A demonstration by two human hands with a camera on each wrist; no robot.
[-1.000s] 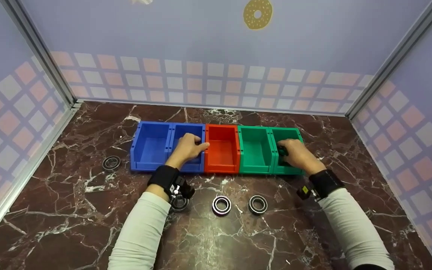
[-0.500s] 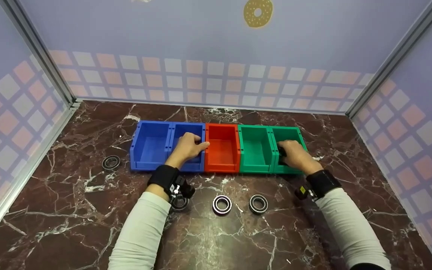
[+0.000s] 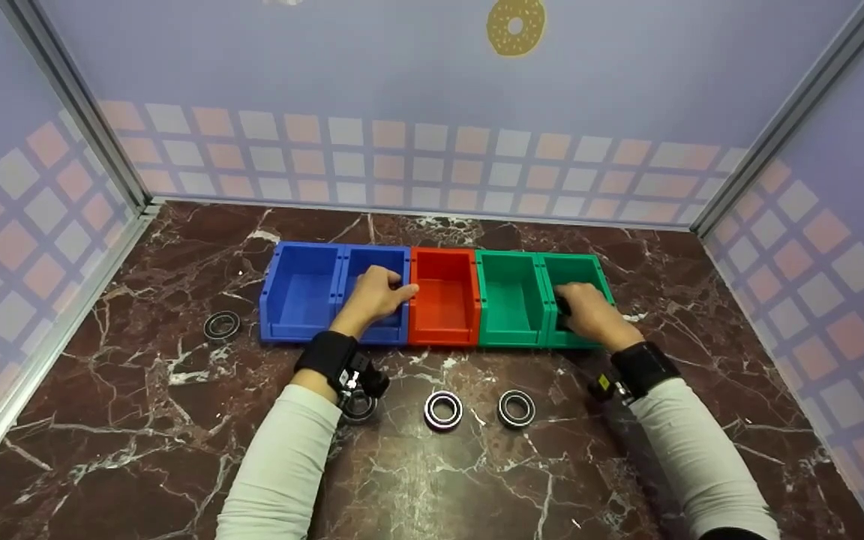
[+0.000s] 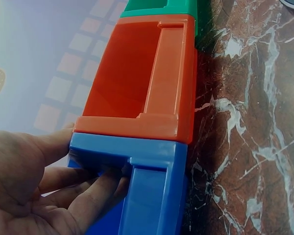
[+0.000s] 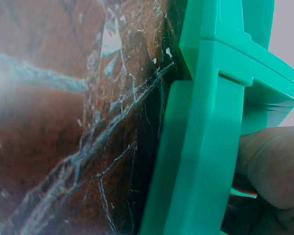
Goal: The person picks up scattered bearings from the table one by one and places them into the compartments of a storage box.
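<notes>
Storage bins (image 3: 443, 337), five: two blue, one red, two green, judged already aligned in one row across the bench (image 3: 477, 480). Left hand (image 3: 377, 292): fingers pinching the right wall of the second blue bin (image 3: 387, 335); right hand (image 3: 589, 311): inside the rightmost green bin (image 3: 578, 340), finger state hidden. Outstanding: hands not yet withdrawn; bearings (image 3: 430, 411), four, loose outside, left and near.

Your right grip (image 5: 278, 169) is inside a green bin (image 5: 224, 115), just beyond its near wall (image 5: 193, 161), which partly hides it; the shadow beneath is too dark to read. A second green bin (image 5: 230, 22) adjoins on the left. On your near side lies the reddish-brown, pale-veined bench (image 5: 54, 127).
</notes>
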